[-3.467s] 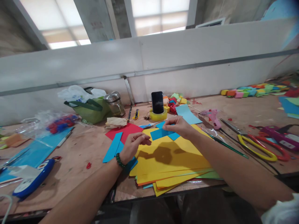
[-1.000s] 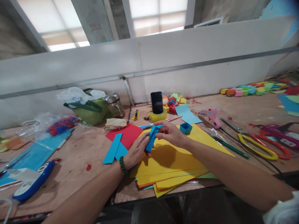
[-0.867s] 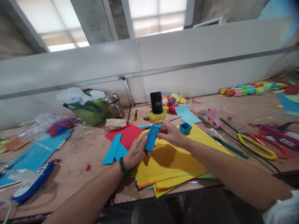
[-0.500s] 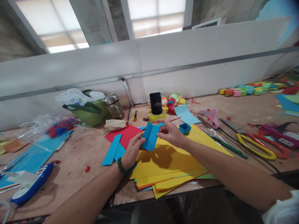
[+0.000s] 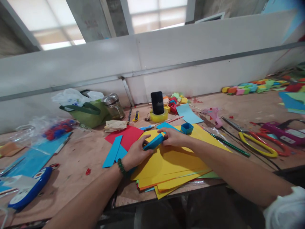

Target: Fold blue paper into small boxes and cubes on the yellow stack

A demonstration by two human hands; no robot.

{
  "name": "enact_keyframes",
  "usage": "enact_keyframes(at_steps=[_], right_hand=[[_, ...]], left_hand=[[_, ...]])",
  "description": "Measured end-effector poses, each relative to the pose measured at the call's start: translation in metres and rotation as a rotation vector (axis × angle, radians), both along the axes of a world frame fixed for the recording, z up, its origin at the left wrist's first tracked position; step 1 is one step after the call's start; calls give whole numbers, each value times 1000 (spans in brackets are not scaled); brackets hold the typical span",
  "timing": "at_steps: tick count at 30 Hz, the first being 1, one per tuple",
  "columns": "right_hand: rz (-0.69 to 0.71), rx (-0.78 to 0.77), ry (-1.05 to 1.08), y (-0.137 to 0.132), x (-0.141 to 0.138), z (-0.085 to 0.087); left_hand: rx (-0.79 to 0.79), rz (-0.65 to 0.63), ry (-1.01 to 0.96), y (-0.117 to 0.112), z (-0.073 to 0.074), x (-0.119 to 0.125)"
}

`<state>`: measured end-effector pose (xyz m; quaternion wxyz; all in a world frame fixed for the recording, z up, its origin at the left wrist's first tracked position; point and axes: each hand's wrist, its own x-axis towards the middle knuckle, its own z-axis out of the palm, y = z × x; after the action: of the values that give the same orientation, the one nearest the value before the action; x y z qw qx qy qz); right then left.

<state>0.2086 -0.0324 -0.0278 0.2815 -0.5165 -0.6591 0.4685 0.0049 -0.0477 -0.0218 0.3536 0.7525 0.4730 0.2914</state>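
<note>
Small blue box [image 5: 187,128] stands formed on yellow sheets [image 5: 164,168]. Left hand [image 5: 135,154] and right hand [image 5: 175,137] pinch folded blue piece [image 5: 154,142], seemingly half-shaped; blue strip [image 5: 112,152] lies flat, untouched.

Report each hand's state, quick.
Left hand: closed, holding one end of a blue paper.
Right hand: closed, fingers on the other end of that paper.

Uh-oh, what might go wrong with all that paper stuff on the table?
The blue paper between the left hand and right hand might get an unwanted crease. The little blue box sits close to the right wrist, so it might get knocked. The phone stands upright, so a bump might tip it.
</note>
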Motion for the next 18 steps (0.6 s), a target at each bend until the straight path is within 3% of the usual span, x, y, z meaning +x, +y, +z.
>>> enact_keyframes(at_steps=[3,7,9,11,15,18], right_hand=[[57,-28,-58,-2,-1,0],[123,97,-61,-4,0,5],[121,142,-54,-2,1,5],[86,179,-98,-1,1,3],[-8,257,-349,1,1,0],[-70,290,-539,-1,1,4]], left_hand=[[96,-4,97,3,-3,-1],[-30,-102,2,8,-8,-1],[-105,-95,-15,6,-8,0],[-81,-66,52,3,-6,1],[379,-12,359,-8,1,2],[649,-150,610,-16,6,3]])
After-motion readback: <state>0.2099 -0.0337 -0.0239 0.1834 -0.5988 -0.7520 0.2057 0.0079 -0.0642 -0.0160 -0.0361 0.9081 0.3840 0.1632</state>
